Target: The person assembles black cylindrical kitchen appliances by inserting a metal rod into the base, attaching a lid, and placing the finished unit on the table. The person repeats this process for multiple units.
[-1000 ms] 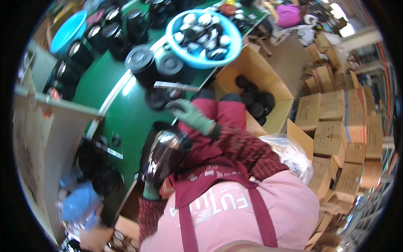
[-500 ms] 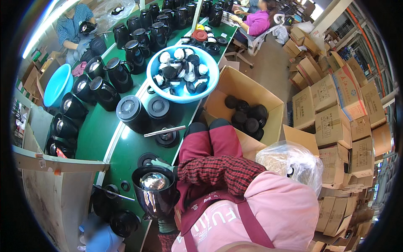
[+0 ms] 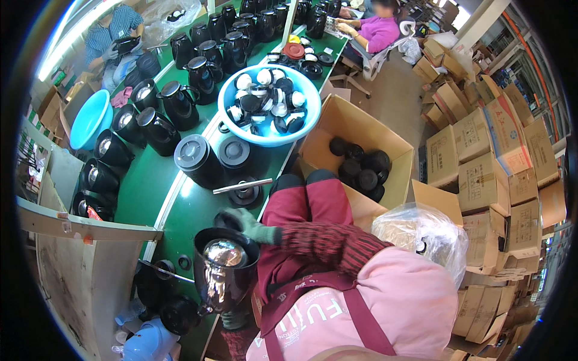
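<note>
A glossy black thermos jug (image 3: 227, 283) is tilted near my lap, its round opening showing a shiny silver dome inside. My left hand (image 3: 236, 320), in a grey-green glove and partly hidden by the jug, holds it from the near side. Just beyond the opening, my right hand (image 3: 248, 224), gloved alike, grips a black round cover (image 3: 226, 220) above the green bench. Farther along the bench stand two black cylinders with grey round tops (image 3: 194, 153). A silver bar (image 3: 242, 186) lies across a dark round part beside them.
A blue basin (image 3: 268, 135) of black and white lids stands ahead, with several black jugs (image 3: 179, 105) behind it. An open carton (image 3: 385, 135) of black round parts is right of my knees. Stacked cartons (image 3: 481, 180) line the right. Two other people (image 3: 379, 33) sit farther off.
My right hand has closed on the black round cover and raised it from the bench beside the jug. The jug stays in my left hand. The view has shifted slightly.
</note>
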A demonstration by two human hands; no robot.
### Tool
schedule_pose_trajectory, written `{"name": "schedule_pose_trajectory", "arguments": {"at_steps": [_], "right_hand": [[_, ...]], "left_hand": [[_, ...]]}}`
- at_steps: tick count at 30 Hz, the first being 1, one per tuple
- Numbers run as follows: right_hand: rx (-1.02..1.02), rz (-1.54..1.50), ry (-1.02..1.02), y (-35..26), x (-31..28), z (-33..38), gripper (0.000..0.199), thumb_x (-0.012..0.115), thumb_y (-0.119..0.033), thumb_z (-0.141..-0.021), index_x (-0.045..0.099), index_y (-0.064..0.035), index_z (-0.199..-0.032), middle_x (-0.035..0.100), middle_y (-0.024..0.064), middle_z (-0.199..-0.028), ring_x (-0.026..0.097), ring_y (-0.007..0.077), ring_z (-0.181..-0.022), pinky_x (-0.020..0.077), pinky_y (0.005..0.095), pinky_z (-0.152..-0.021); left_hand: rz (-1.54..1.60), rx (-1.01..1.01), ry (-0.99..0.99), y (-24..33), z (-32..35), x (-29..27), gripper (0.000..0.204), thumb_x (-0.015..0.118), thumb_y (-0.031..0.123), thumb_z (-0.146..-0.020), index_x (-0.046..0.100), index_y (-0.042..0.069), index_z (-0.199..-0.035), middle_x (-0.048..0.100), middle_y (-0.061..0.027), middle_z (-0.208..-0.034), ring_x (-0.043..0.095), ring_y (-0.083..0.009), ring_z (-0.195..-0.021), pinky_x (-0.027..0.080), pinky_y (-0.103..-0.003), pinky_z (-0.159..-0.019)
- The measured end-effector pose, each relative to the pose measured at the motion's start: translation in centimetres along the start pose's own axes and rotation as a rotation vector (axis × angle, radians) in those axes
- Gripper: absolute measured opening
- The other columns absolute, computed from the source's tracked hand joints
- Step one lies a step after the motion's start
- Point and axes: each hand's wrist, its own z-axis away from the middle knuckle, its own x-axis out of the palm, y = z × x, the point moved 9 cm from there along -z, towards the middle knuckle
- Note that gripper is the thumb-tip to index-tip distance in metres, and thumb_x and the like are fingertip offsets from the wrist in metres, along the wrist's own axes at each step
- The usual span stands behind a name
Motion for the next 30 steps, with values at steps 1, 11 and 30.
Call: {"name": "schedule_pose_trajectory", "arguments": {"at_steps": [1,11,30], "right_hand": [[-0.084,-0.651,0.018,-2.1,-3.1,0.5,0.081,0.078,-0.029,-0.089,0.037,-0.0146,-0.158,0.041,0.0147,-0.154,0.044,0.0274,-0.14,0.0399,0.0411,-0.114],[-0.184,-0.39,-0.058,-19.7,-16.1,10.0,0.109,0.091,-0.021,-0.073,0.028,-0.0051,-0.161,0.028,0.0127,-0.162,0.026,0.0272,-0.152,0.0193,0.0397,-0.125],[-0.228,-0.246,-0.025,-19.3,-18.4,12.9,0.102,0.085,-0.034,-0.08,0.029,-0.0049,-0.16,0.029,0.0141,-0.163,0.025,0.0319,-0.152,0.0183,0.0437,-0.125]], "left_hand": [[0.005,0.0,0.003,0.2,0.0,-0.4,0.049,0.061,0.018,-0.098,0.05,0.005,-0.145,0.061,-0.0094,-0.137,0.059,-0.0249,-0.125,0.048,-0.039,-0.107],[0.075,0.122,-0.083,9.4,-3.7,-2.0,0.048,0.061,0.018,-0.098,0.052,0.004,-0.143,0.062,-0.0094,-0.135,0.06,-0.0245,-0.123,0.048,-0.038,-0.106],[0.147,0.159,-0.309,10.5,-5.5,5.9,0.046,0.062,0.017,-0.097,0.056,0.001,-0.14,0.065,-0.0093,-0.131,0.062,-0.0236,-0.12,0.05,-0.036,-0.104]]}}
